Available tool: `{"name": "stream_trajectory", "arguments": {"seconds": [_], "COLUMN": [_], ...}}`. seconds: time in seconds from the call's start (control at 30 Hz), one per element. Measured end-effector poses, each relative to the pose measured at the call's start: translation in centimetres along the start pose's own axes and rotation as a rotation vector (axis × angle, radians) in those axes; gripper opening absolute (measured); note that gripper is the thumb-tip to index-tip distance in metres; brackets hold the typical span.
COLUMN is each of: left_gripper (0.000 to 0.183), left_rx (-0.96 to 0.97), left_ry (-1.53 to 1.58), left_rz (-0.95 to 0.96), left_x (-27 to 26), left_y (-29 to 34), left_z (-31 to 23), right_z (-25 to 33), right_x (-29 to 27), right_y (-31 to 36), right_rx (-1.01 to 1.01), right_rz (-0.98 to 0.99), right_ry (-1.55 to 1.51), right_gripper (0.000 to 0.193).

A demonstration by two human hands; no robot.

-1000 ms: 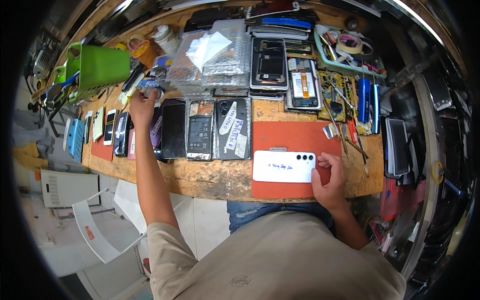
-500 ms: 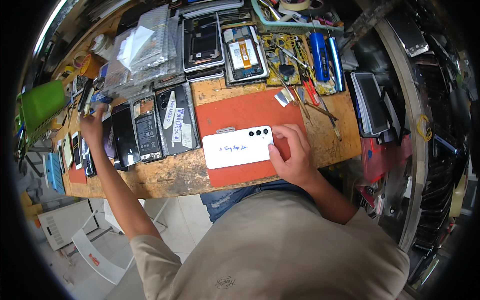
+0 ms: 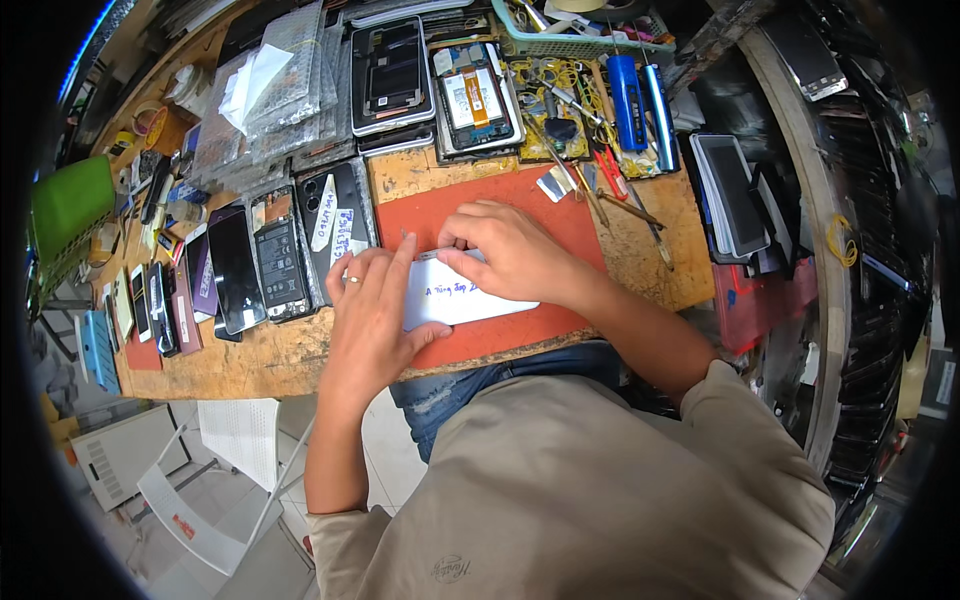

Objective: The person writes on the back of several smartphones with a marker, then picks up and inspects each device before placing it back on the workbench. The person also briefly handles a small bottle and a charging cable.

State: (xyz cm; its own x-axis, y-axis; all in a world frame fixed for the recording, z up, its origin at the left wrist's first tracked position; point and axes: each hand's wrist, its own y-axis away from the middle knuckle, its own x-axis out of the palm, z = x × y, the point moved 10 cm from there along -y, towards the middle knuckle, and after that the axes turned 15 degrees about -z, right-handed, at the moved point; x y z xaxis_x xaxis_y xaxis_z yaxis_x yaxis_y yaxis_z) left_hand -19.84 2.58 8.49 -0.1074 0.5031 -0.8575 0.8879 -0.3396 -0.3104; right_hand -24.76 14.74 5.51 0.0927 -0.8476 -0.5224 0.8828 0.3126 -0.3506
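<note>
A white smartphone [image 3: 425,302] lies back up on a red mat [image 3: 560,225], with blue handwriting on its back. My left hand [image 3: 368,318] grips its left end, the thumb along the near edge and the fingers toward the far edge. A ring shows on that hand. My right hand [image 3: 512,248] reaches across the phone's right part and hides its cameras. Its fingers are bent and pressed together at the far edge, close to where a small grey strip shows. What they pinch, if anything, is hidden.
Left of the mat lie several phones, one an opened phone [image 3: 280,255] with its battery showing. Bubble-wrap packs [image 3: 285,100] are piled behind. Tweezers, red-handled pliers [image 3: 610,172] and a blue cylindrical tool [image 3: 627,105] lie at the back right, before a green basket [image 3: 590,45].
My left hand has come from the phones at the far left onto the white phone. My right hand has moved from its right end to the far edge.
</note>
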Motion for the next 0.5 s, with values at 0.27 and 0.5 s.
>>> {"name": "stream_trajectory", "arguments": {"seconds": [0.27,0.5], "left_gripper": [0.112,0.116], "left_rx": [0.004,-0.068], "left_ry": [0.165,0.311], "left_rz": [-0.187,-0.159], "left_x": [1.7,2.8], "left_y": [-3.3,-4.2], "left_z": [-0.2,0.2], "right_z": [0.2,-1.7], "right_x": [-4.7,-4.9], "right_y": [-2.5,-3.2], "right_rx": [-0.068,-0.004], "right_rz": [-0.074,-0.055], "right_ry": [0.093,0.112], "right_gripper": [0.013,0.016]}}
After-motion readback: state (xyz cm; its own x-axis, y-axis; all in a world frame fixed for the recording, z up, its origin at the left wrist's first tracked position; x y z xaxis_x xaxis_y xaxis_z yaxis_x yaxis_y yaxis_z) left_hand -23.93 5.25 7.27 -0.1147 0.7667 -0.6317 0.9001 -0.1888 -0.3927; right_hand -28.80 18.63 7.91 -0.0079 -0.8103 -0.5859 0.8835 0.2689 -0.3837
